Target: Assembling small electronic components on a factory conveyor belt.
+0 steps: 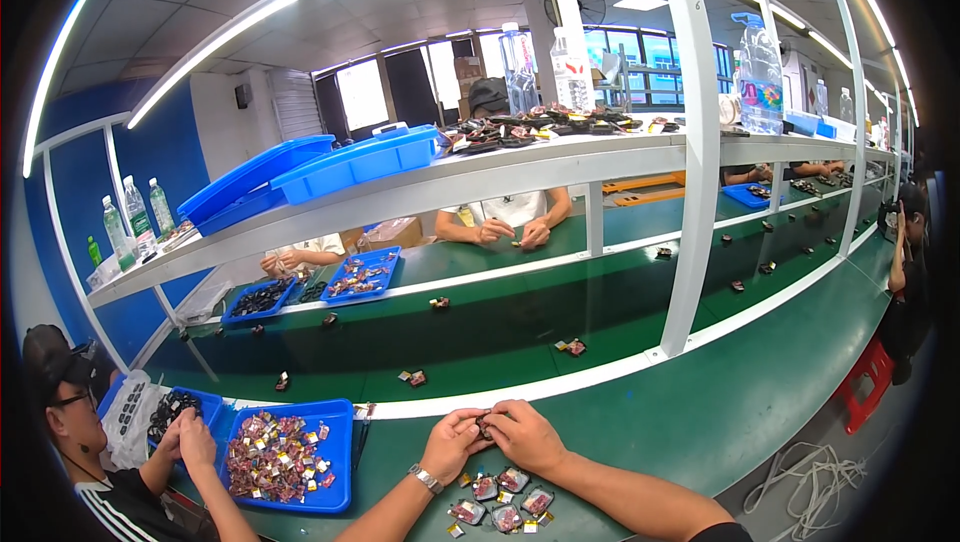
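My left hand (pixel 453 445), with a metal-banded watch (pixel 425 479) on its wrist, and my right hand (pixel 526 437) meet above the green bench. Both sets of fingers are closed around a small dark part (pixel 485 428), mostly hidden by the fingertips, so its kind is unclear. Just below my hands lie several small dark-rimmed casings (pixel 506 518) with reddish circuit boards and wires inside. Small silver-and-yellow pieces (pixel 456 530), resembling battery cells, sit beside them. Left of my left arm stands a blue tray (pixel 345 462) heaped with small red boards and silver-yellow pieces (pixel 275 457).
A dark green conveyor belt (pixel 500 315) carries scattered small assemblies (pixel 570 347) beyond a white rail. A white post (pixel 684 242) rises ahead. At left a co-worker (pixel 75 422) handles black parts (pixel 175 412). Overhead, a shelf holds blue trays (pixel 355 164) and bottles. Other workers sit opposite.
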{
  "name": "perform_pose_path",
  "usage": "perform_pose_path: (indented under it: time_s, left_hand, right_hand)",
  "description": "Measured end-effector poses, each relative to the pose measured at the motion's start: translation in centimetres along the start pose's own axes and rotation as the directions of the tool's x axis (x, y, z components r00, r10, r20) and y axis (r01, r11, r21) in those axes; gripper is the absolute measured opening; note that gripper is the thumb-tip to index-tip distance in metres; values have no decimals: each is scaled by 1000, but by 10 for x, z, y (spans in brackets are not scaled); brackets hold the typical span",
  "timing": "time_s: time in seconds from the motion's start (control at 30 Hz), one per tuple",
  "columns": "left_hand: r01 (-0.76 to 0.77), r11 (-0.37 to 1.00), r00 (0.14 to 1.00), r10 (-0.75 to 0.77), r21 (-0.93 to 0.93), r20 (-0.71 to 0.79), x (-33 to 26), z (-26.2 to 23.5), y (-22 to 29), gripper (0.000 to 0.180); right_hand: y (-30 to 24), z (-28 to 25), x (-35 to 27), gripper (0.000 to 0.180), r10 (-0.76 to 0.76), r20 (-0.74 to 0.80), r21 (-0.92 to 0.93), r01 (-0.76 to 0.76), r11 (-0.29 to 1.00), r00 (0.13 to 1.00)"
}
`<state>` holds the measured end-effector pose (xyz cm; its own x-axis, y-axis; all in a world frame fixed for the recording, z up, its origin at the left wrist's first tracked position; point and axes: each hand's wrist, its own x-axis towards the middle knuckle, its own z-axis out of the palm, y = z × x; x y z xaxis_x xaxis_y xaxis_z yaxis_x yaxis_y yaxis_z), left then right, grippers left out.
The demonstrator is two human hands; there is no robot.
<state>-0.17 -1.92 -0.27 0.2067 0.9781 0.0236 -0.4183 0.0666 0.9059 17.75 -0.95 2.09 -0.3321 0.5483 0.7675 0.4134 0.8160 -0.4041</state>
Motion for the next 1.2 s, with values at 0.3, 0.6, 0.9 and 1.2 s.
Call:
perform_pose_path:
  time_s: [0.3,0.6,0.9,1.2]
  left_hand:
    - [12,1000,1000,-11,26,-11,0,3,1,23]
    - [46,999,999,-46,28,-7,0,3,3,25]
    - [11,996,1000,-10,87,-6,1,3,-1,28]
    - [29,996,1000,-28,84,-9,0,4,2,26]
  right_hand:
    - [5,-3,1,17,-70,71,-108,77,991,995]
    - [8,-12,6,16,21,199,-22,-17,1000,980]
    - [12,-8,2,12,38,167,189,-70,979,985]
    - [16,-10,2,12,86,173,153,-113,982,981]
